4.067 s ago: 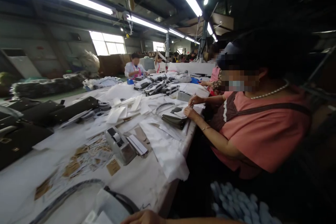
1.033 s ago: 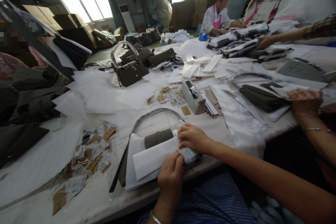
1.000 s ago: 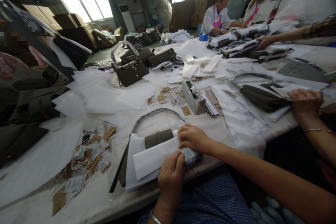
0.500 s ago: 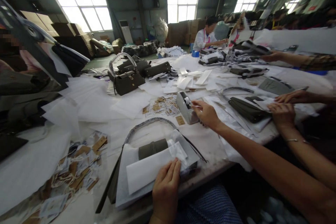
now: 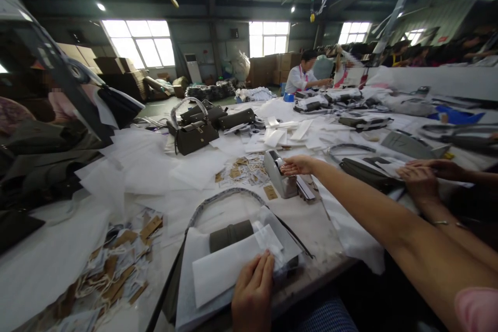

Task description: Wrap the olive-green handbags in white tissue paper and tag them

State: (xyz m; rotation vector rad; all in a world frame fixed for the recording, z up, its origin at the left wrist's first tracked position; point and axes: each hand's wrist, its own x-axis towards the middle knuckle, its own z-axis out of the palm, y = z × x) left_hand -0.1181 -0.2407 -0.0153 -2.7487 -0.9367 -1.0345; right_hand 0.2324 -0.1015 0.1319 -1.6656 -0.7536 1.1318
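Observation:
An olive-green handbag (image 5: 230, 236) with a wrapped handle lies on the table before me, white sheets over it. A folded white paper strip (image 5: 221, 275) crosses its front. My left hand (image 5: 254, 288) is closed over the bag's near edge, fingers pressed on the strip; its thumb is hidden. Farther off, my right hand (image 5: 299, 165) reaches to a grey tape dispenser (image 5: 286, 185). Its fingertips are closed at the tape end, though the tape itself barely shows. A brown tag (image 5: 270, 192) lies beside the dispenser.
Heaps of tags (image 5: 120, 259) and white paper sheets (image 5: 136, 161) cover the left. More handbags (image 5: 197, 136) stand behind. At the right, a co-worker's hands (image 5: 422, 181) handle another bag (image 5: 363, 174). A small dark-and-white block (image 5: 305, 188) sits beside the dispenser.
My view has tilted up. My right hand has turned and its fingers have come to the dispenser's tape end, uncovering the block beside it. My left hand stays on the bag.

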